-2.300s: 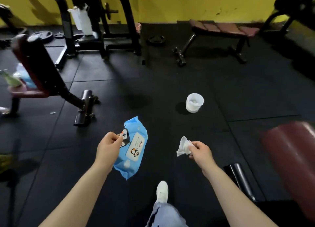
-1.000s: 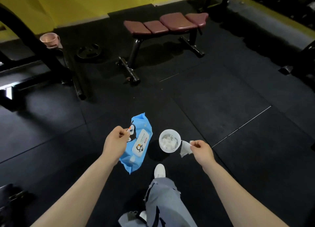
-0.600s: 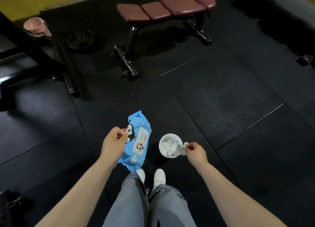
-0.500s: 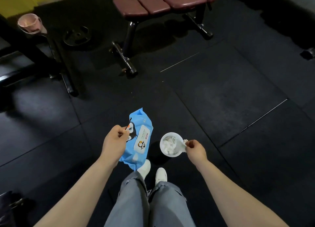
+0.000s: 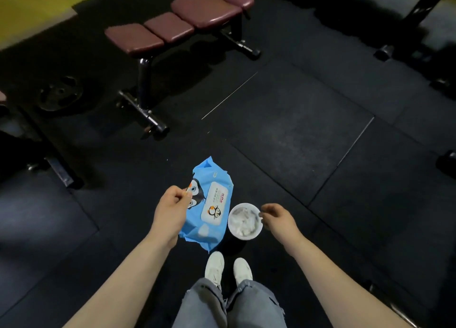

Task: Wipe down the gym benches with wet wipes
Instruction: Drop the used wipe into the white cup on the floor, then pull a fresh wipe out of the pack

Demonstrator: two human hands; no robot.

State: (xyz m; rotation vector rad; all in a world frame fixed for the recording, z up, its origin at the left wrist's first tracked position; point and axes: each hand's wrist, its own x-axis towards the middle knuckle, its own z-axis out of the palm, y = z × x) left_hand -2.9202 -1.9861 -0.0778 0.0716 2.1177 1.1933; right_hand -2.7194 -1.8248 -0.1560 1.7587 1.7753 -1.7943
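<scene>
My left hand (image 5: 171, 210) pinches the left edge of a blue wet-wipe pack (image 5: 211, 204) with a penguin print, which hangs flat in front of me. My right hand (image 5: 277, 219) hovers just right of a small white tub (image 5: 244, 221) on the floor, fingers loosely curled, with nothing in them. The tub holds crumpled used wipes. A maroon padded gym bench (image 5: 182, 24) on a black frame stands farther away at upper centre.
Black rubber floor tiles (image 5: 296, 120) spread all around. A weight plate (image 5: 60, 97) lies on the floor at left beside a dark machine frame (image 5: 53, 166). More equipment legs (image 5: 404, 31) stand at upper right. My white shoes (image 5: 228, 269) are just below the tub.
I walked up to the white tub. My right hand carried a crumpled wipe to it and let it go into the tub. The left hand kept hold of the pack.
</scene>
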